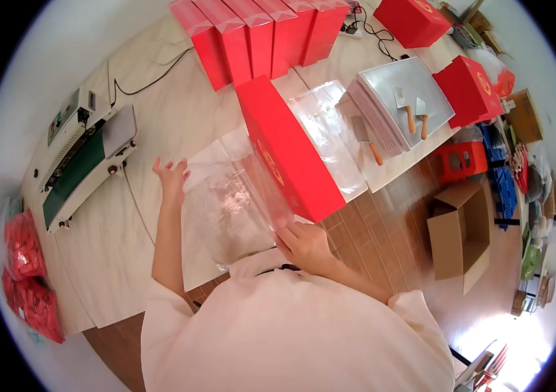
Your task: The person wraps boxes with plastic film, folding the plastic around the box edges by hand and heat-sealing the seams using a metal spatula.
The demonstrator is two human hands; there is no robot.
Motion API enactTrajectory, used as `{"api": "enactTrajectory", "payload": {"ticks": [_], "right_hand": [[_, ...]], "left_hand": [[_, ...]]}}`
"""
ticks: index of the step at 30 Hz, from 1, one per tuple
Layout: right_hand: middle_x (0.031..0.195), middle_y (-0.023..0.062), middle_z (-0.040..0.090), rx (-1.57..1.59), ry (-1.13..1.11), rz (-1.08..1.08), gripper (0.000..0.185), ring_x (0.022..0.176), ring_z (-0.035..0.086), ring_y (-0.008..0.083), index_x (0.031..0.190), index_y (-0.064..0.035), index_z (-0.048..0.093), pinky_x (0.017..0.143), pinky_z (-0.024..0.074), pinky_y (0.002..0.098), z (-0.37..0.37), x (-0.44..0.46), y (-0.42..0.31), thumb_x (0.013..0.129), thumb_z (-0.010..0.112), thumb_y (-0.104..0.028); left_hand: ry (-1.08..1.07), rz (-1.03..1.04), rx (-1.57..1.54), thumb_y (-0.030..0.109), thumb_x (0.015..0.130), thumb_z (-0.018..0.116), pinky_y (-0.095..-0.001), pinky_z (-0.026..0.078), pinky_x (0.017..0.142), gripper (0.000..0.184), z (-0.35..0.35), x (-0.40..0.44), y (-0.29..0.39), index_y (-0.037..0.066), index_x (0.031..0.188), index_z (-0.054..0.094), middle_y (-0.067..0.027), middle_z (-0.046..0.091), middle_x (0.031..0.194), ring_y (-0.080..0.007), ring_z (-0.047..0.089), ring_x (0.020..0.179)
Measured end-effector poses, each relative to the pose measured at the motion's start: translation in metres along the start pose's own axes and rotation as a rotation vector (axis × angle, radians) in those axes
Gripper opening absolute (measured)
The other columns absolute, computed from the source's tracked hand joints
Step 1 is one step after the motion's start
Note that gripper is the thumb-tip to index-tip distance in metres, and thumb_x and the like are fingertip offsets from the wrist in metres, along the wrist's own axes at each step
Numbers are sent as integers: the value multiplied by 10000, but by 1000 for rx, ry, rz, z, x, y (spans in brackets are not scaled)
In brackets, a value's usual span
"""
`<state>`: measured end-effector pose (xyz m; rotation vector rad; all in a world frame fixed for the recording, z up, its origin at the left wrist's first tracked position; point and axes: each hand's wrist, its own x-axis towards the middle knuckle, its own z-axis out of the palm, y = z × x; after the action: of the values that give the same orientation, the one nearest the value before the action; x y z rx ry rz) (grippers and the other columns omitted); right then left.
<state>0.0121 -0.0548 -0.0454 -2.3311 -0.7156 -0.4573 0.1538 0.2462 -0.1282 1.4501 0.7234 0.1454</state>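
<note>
A clear plastic bag [219, 202] lies spread on the table in front of me, its far side against a red box [291, 157] with a gold emblem. My right hand [305, 247] pinches the edge of the bag by the box's near lower corner. My left hand [172, 175] is raised at the bag's left side, fingers apart and curled, with nothing visible in them. Whether its fingertips touch the film I cannot tell. More flat clear bags [330, 130] lie just beyond the red box.
Several wrapped red boxes [261, 39] stand at the back. A sealing machine [88, 157] with a green belt is at left. Scrapers [411, 117] with wooden handles rest on a stack [382, 104] at right. An open cardboard box [461, 228] sits on the floor.
</note>
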Motion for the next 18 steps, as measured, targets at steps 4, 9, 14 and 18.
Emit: {"api": "enactTrajectory", "payload": {"ticks": [4,9,14,18], "right_hand": [[606,34,473,8,-11,-3,247,504,503,185,683,-79,497,436,395,315,-3,-10,8,799,712,-119],[600,44,454,-17,3,19,260,502,485,191,667,-77,483,443,374,312,-18,-11,13,790,710,-99],[600,80,447,25,112,121,263,516,472,239,648,-51,476,457,363,353,-31,-21,22,823,672,-61],[598,114,434,83,275,429,289,548,434,275,633,-10,464,484,331,379,-34,-29,33,873,623,-38]], "left_hand": [[-107,252,235,-30,773,604,-322,505,692,818,32,13,39,90,1456,169,-186,419,1275,-185,588,773],[-171,808,512,-61,768,542,-275,473,630,761,95,52,74,131,1452,270,-171,473,1216,-126,551,666],[-361,911,599,-64,788,543,-266,498,708,741,156,12,122,120,1461,295,-161,478,1206,-145,585,724],[-346,808,468,0,839,580,-296,513,786,694,182,-5,127,94,1460,286,-163,438,1252,-167,603,926]]}}
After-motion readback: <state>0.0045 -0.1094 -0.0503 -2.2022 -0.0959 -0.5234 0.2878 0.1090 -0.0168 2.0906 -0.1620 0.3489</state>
